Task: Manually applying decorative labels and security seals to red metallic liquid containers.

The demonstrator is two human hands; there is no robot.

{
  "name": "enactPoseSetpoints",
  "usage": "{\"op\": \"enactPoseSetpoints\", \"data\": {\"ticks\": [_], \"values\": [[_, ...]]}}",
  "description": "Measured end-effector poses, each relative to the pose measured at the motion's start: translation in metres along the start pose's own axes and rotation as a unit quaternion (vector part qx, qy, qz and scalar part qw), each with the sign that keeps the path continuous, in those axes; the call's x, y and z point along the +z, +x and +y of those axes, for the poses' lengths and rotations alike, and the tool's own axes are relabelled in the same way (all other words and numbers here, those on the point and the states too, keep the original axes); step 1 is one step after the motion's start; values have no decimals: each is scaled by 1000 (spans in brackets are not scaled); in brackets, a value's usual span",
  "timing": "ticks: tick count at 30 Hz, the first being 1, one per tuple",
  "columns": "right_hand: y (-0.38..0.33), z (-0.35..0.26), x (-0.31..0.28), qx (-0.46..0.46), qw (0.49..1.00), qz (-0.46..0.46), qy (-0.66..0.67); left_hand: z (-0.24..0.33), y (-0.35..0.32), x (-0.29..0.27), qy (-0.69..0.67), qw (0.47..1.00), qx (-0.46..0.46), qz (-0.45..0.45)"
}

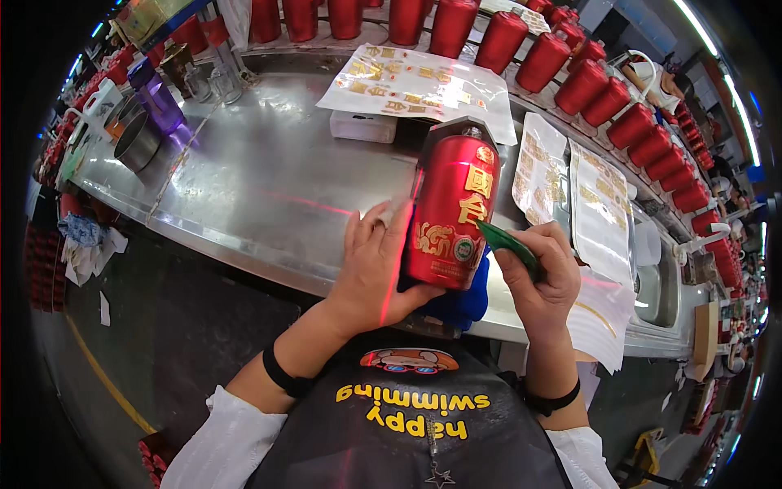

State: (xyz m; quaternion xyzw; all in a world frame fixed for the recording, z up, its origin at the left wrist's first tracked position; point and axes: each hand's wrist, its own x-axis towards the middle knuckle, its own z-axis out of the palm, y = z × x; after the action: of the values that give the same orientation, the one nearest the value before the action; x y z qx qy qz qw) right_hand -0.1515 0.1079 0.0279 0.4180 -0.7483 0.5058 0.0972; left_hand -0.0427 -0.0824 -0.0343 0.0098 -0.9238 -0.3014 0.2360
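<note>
A red bottle [452,204] with gold characters and a gold dragon lies tilted in a dark holder [436,134], its neck pointing away from me. My right hand [542,269] pinches a green flat scraper [511,247], whose pointed corner meets the bottle's right side by the gold lettering. On the other side, my left hand [371,265] has its fingers spread beside the bottle, and its thumb lies at the bottle's base. Under the base sits a blue cloth [464,306]. A thin red laser line crosses my left hand.
Sheets of gold stickers [415,81] lie beyond the bottle, with more sticker sheets [599,204] to the right. Many red bottles [546,61] line a curved conveyor at the back. A purple bottle [156,98] and a metal cup [137,140] stand left; a sink [656,285] is right.
</note>
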Motion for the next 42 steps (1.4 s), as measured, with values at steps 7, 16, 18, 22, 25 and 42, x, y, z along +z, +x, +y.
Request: {"op": "enactPoseSetpoints", "data": {"ticks": [7, 16, 18, 22, 25, 42], "values": [[-10, -9, 0, -108, 980, -158, 49, -8, 0, 5, 2, 1000, 25, 10], [-24, -6, -4, 68, 980, -124, 139, -11, -7, 5, -95, 995, 21, 13], [-31, 0, 2, 186, 959, -25, 213, -12, -12, 7, -278, 960, -11, 29], [-33, 8, 12, 169, 968, -39, 179, -8, -5, 13, -337, 937, -78, 40], [-34, 13, 14, 178, 969, -36, 167, -10, -3, 17, -299, 950, -85, 30], [-45, 14, 21, 279, 935, 16, 220, -7, -18, 9, -316, 945, -77, 35]]}}
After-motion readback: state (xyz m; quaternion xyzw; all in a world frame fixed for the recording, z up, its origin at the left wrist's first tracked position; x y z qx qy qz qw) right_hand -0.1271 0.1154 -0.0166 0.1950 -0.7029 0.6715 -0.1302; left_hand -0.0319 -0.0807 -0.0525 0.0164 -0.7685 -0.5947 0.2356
